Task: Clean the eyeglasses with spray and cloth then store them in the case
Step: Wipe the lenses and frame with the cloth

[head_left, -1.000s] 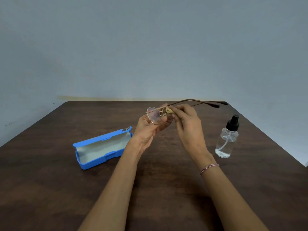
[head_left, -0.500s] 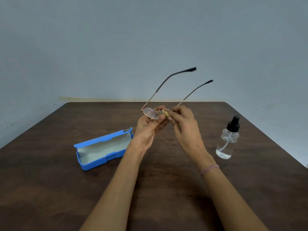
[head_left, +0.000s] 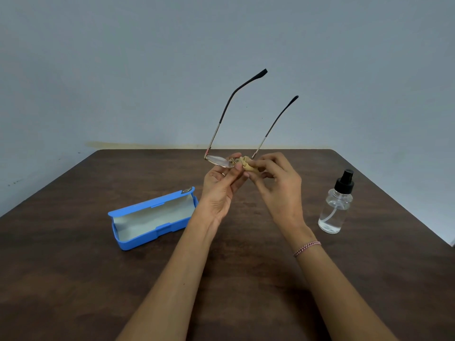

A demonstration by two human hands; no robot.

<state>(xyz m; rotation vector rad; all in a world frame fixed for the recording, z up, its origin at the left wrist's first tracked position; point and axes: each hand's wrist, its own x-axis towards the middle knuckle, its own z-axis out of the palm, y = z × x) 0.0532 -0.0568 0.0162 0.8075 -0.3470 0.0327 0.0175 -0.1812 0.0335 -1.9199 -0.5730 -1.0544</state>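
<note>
Pinching eyeglasses (head_left: pixel 219 160) by the bridge, left hand (head_left: pixel 218 189) grip; right hand (head_left: pixel 279 187) grip clamps cloth (head_left: pixel 246 165) on lens.

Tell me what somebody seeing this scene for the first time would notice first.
The eyeglasses held up at centre, temple arms pointing upward, with the left hand pinching the frame while the right hand pinches a tan cloth over one lens. Next, the open blue case on the dark table at left and the clear spray bottle standing at right.
</note>
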